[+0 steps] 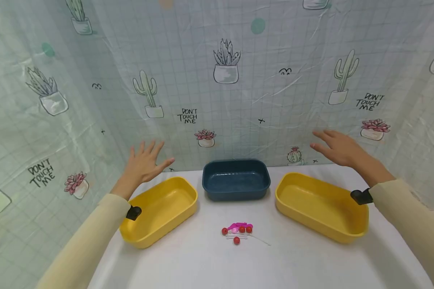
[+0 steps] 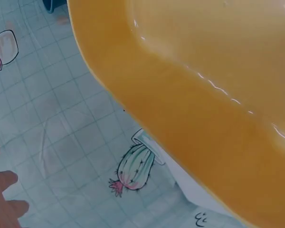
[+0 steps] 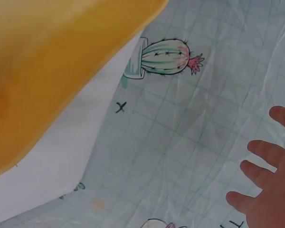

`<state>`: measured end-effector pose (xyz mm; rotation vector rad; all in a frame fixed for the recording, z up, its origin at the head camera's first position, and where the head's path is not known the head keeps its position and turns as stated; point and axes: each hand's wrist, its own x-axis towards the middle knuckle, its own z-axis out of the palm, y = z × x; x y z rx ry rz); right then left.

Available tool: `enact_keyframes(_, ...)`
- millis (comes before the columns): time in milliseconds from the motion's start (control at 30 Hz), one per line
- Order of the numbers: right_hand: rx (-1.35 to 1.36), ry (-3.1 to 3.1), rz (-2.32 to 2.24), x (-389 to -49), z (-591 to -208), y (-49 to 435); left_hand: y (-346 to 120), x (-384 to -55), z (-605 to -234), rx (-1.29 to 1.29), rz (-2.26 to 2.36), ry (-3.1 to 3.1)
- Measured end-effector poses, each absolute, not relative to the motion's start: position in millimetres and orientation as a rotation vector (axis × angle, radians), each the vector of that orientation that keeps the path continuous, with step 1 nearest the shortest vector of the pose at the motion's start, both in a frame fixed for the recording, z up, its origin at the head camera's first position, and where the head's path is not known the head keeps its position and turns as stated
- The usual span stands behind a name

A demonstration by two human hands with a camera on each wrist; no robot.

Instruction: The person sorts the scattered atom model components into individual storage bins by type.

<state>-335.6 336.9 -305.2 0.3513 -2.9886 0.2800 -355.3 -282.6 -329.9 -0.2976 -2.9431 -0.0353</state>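
My left hand (image 1: 140,164) hovers with spread fingers over the far-left side of the left yellow tray (image 1: 159,237). Behind the right yellow tray (image 1: 311,221), my right hand (image 1: 341,149) is held up, fingers extended and palm bare. Neither hand holds anything. Between the trays, on the white table, lies a small cluster: several red balls (image 1: 236,241), limp bright pink pieces (image 1: 234,227) and thin white sticks (image 1: 261,240). Each wrist view shows spread fingers, the left hand (image 2: 2,194) at the left edge and the right hand (image 3: 273,190) at the right.
A dark blue tray (image 1: 236,196) stands at the back middle of the white table (image 1: 202,257), between the yellow trays. Close behind it hangs a sheet (image 1: 246,100) printed with cacti and lettering. Both yellow trays are angled, their near ends toward the sides.
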Motion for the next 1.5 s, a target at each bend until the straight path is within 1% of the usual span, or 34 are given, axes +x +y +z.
enact_keyframes(300,0.416,-2.954,0.362,-312.8,-304.1,325.7,-294.0,-328.5,-329.6,-0.284,-0.121,-2.85)
enact_keyframes(567,0.48,-2.885,0.43,-278.4,-310.3,315.1,-299.4,-294.1,-327.7,-0.275,-0.258,-2.82)
enact_keyframes(733,0.561,-2.822,0.479,-256.8,-317.6,303.5,-308.5,-276.8,-334.9,-0.265,-0.3,-2.805)
enact_keyframes(933,0.686,-2.706,0.557,-235.1,-329.3,281.1,-327.9,-261.5,-350.8,-0.225,-0.466,-2.798)
enact_keyframes(1167,0.765,-2.703,0.694,-217.0,-346.9,251.8,-350.4,-247.4,-374.7,-0.102,-0.671,-2.807)
enact_keyframes(1333,0.867,-2.815,0.765,-213.3,-369.2,231.8,-370.8,-240.3,-399.6,-0.017,-0.783,-2.87)
enact_keyframes(1500,0.93,-2.978,0.848,-213.9,-392.8,215.7,-379.9,-239.9,-425.3,0.031,-1.085,-2.909)
